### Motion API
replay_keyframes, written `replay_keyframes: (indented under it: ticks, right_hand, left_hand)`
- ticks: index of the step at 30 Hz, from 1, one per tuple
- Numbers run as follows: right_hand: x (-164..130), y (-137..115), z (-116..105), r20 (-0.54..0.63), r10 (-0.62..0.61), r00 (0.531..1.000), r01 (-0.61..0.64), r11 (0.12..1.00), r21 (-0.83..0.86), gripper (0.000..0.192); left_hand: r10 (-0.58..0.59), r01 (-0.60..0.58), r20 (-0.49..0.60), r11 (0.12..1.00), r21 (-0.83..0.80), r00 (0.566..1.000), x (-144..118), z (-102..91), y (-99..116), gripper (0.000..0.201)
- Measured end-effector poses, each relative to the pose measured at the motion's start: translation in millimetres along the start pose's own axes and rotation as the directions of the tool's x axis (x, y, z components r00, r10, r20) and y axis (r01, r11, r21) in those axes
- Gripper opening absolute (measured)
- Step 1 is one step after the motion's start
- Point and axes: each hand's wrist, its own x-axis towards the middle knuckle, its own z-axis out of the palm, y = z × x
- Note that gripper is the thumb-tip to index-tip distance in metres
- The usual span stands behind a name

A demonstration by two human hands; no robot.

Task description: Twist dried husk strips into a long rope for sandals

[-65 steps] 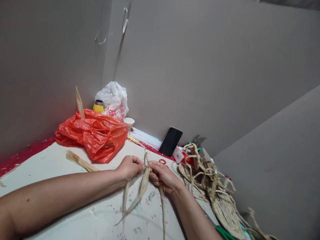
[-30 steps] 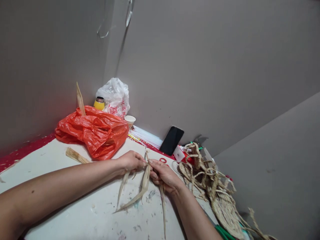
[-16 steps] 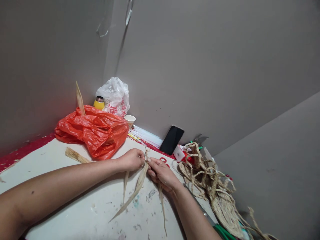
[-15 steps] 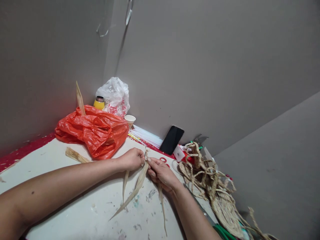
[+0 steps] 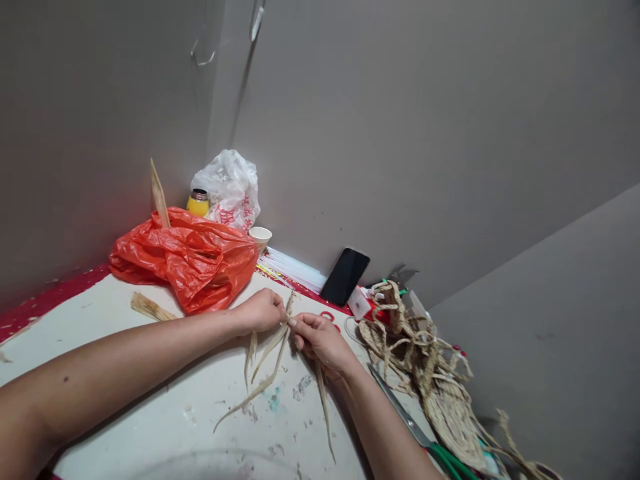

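Both hands meet over the white tabletop [image 5: 165, 400], working on pale dried-leaf strips [image 5: 267, 382] that look like corn husk. My left hand [image 5: 263, 311] is closed, pinching the strips near their top. My right hand [image 5: 317, 339] pinches them just beside it, thumb against fingers. A short twisted end sticks up between the hands. Several loose strip ends hang below onto the table, one of them under my right hand. The exact crossing of the strips is hidden by the fingertips.
An orange plastic bag [image 5: 193, 257] and a loose husk piece [image 5: 150, 307] lie at left. Behind stand a yellow bottle [image 5: 199, 203], a white bag [image 5: 233, 187] and a paper cup [image 5: 260, 235]. A phone [image 5: 345, 277], braided cord pieces [image 5: 433, 373] and green-handled scissors [image 5: 417, 427] are at right.
The broad hanging strip now shows as separate narrower strips spread apart. Both hands have shifted slightly up and left, still pinching. More of the scissors shows.
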Motion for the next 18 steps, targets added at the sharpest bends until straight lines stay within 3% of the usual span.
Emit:
replay_keyframes:
  ticks: [5, 8, 12, 18]
  right_hand:
    - [-4.3, 1.5, 16.1, -0.123, 0.005, 0.992, 0.003, 0.998, 0.066, 0.033]
    - [-7.2, 3.3, 23.7, -0.153, 0.028, 0.988, -0.010, 0.992, 0.123, 0.030]
    - [-9.9, 3.7, 30.5, -0.175, 0.046, 0.984, -0.016, 0.986, 0.166, 0.027]
    - [-12.6, 0.9, 35.5, -0.192, 0.058, 0.980, -0.014, 0.975, 0.221, 0.030]
  left_hand:
    - [0.059, -0.050, -0.098, 0.994, 0.095, 0.993, -7.3, 7.0, 0.2, 0.007]
    - [0.120, -0.076, -0.142, 0.957, 0.281, 0.983, -18.3, 10.3, 6.6, 0.010]
    - [0.160, -0.069, -0.103, 0.801, 0.595, 0.982, -31.5, 12.9, 18.1, 0.022]
    - [0.124, -0.084, -0.009, 0.723, 0.686, 0.992, -40.2, 20.2, 24.7, 0.031]
